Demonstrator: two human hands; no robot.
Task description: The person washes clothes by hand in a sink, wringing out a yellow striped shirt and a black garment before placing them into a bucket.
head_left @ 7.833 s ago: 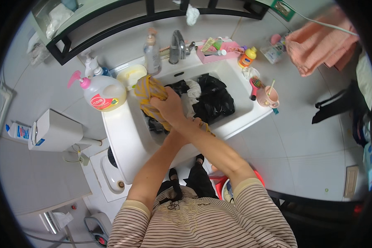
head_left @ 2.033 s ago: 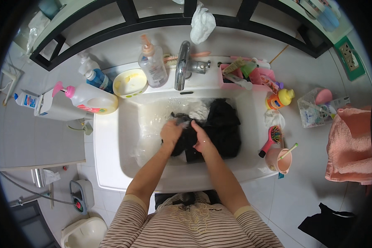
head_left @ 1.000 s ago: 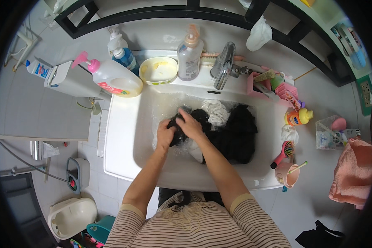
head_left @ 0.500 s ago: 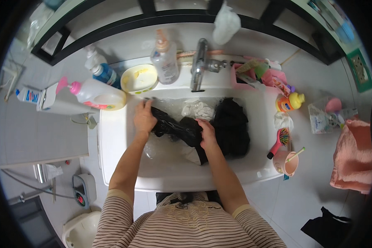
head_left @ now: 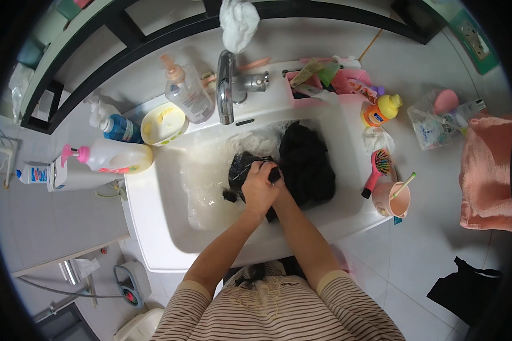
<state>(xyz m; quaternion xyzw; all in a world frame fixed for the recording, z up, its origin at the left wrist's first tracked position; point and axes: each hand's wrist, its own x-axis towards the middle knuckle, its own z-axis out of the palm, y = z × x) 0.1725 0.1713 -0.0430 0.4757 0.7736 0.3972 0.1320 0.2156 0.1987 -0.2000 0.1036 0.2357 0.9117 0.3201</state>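
Note:
A wet black garment (head_left: 242, 168) is bunched up between my two hands over the middle of the white sink (head_left: 166, 199). My left hand (head_left: 259, 186) is closed over it from above. Pressed against it, my right hand (head_left: 279, 184) grips the same cloth, its fingers mostly hidden behind the left. A larger black garment (head_left: 308, 167) lies in the basin just right of my hands. Behind them a white cloth (head_left: 257, 144) soaks in cloudy, sudsy water (head_left: 210, 187).
A chrome faucet (head_left: 226, 91) rises at the sink's back. Along the rim stand a soap dish (head_left: 164, 124), a pump bottle (head_left: 190, 96), a pink-capped bottle (head_left: 116, 157), a pink organizer (head_left: 347, 80), a yellow-capped bottle (head_left: 381, 111), a hairbrush (head_left: 376, 171) and a pink cup (head_left: 391, 200).
My left hand has moved right to meet my right hand. The black garment, stretched between them before, is now gathered into a bunch. The view has shifted and tilted.

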